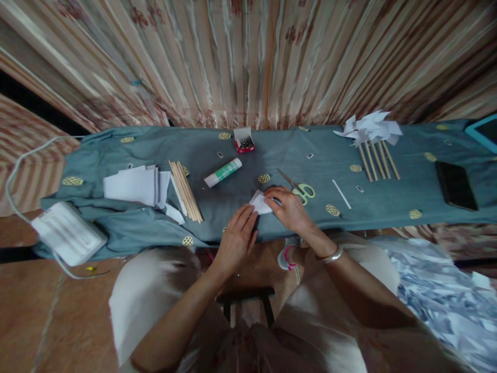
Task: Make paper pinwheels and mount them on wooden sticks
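Observation:
A small folded piece of white paper [261, 201] lies on the cloth-covered table in front of me. My left hand [237, 235] holds its left edge, fingers close together. At its right side, my right hand [288, 208] pinches the paper between thumb and fingers. Just beyond the right hand are scissors [306, 192] with light green handles, blades spread a little. A white and green glue stick [223, 173] lies behind the left hand. Farther back stands an open red box [244, 145] of small dark metal pieces, too small to make out.
On the left are wooden sticks [185, 191], stacked white paper [130, 187] and a white corded box [69, 233]. To the right lie a paper strip [341, 195], white pinwheels [373, 128] on sticks, a dark phone [456, 185] and a blue-edged tablet [485, 133]. A curtain [248, 62] hangs behind.

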Demonstrator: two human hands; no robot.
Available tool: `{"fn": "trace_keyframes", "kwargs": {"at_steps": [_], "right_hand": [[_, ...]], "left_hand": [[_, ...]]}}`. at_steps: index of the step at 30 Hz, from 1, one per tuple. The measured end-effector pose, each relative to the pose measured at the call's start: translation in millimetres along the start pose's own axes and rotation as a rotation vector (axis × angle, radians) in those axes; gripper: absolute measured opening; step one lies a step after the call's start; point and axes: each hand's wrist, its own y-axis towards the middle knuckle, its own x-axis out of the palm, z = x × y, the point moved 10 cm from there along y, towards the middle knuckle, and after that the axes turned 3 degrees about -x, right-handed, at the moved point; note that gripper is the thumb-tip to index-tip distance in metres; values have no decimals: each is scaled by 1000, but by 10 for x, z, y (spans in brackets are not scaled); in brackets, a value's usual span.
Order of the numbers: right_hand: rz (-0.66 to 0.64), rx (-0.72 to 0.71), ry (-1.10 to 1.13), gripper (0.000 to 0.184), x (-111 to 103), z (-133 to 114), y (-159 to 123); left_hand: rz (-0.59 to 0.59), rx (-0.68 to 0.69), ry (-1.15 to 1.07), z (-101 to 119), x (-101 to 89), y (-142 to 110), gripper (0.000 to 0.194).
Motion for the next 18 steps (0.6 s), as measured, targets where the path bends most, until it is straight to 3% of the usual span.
{"fn": "trace_keyframes", "kwargs": {"at_steps": [8,18], "right_hand": [[3,-34,-57,13,16,-18,19],[13,-30,-55,14,31,23,53]], "left_hand": [[-72,104,194,230,218,-93,52],[-107,97,205,244,327,-108,57]]}}
